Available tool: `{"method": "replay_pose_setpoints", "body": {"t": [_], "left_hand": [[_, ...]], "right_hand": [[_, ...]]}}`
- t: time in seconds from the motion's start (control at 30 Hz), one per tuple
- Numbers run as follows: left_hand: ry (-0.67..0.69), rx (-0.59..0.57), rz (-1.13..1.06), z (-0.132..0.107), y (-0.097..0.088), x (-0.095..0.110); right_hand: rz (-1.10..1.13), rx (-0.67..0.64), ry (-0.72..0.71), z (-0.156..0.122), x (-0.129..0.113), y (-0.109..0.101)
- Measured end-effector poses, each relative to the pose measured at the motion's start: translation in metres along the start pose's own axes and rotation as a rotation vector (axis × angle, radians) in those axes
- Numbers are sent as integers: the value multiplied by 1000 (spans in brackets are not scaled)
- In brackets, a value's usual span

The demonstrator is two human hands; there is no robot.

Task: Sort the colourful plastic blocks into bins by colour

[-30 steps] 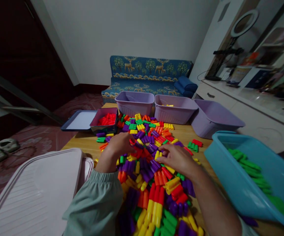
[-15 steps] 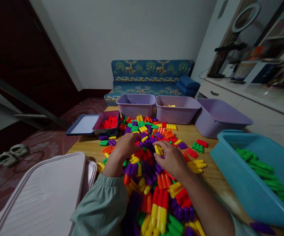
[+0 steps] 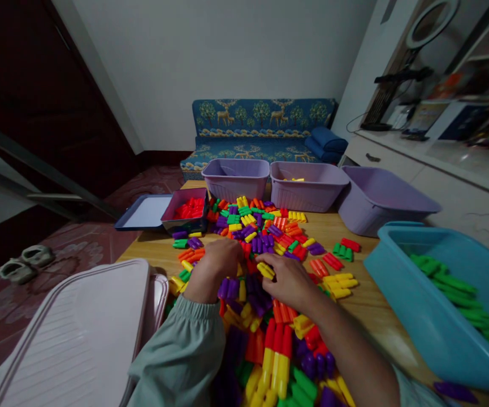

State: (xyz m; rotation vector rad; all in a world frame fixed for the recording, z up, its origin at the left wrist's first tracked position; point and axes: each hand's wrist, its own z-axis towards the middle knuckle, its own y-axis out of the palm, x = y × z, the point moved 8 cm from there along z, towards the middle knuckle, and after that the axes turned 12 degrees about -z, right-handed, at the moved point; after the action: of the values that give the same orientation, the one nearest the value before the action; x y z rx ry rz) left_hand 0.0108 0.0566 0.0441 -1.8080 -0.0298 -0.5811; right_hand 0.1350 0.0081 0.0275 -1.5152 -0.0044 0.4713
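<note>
Over the middle of a heap of coloured plastic building pieces (image 3: 276, 353), my right hand (image 3: 289, 280) pinches a yellow piece (image 3: 265, 270) between thumb and fingers. Just left of it, my left hand (image 3: 219, 261) reaches down into the heap, its back towards me and its fingers curled. The fingertips are mostly hidden, so I cannot make out what they hold. Purple pieces (image 3: 229, 289) lie under and beside the left wrist. Nearer me, red pieces joined end to end with yellow ones (image 3: 276, 353) rest on top.
Along the table's (image 3: 365, 249) back stand three lilac bins (image 3: 238, 183); the middle one holds some yellow pieces. A turquoise bin (image 3: 435, 316) with green pieces is at right. At left are a box (image 3: 187, 223) of red pieces, its lid (image 3: 142, 213) and pale lids (image 3: 87, 333).
My right hand has moved slightly left and down with the yellow piece, which is now tilted differently. My left hand has dipped lower, its fingers more curled. The camera view shifted a little.
</note>
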Motion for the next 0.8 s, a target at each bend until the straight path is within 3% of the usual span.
{"method": "replay_pose_setpoints", "body": {"t": [0.3,0.47,0.57,0.67,0.8], "left_hand": [[-83,-46,32,2,10,1],[-67,-4,25,6,9,-16],[-25,75,-190,12,1,-24],[2,154,-591,19,-5,-22],[-88,140,-1073,25,11,-10]], "right_hand": [[39,7,30,-1,1,-3],[177,44,105,2,11,2],[348,124,147,4,20,3],[555,235,160,4,26,-4],[728,299,169,2,29,-15]]}}
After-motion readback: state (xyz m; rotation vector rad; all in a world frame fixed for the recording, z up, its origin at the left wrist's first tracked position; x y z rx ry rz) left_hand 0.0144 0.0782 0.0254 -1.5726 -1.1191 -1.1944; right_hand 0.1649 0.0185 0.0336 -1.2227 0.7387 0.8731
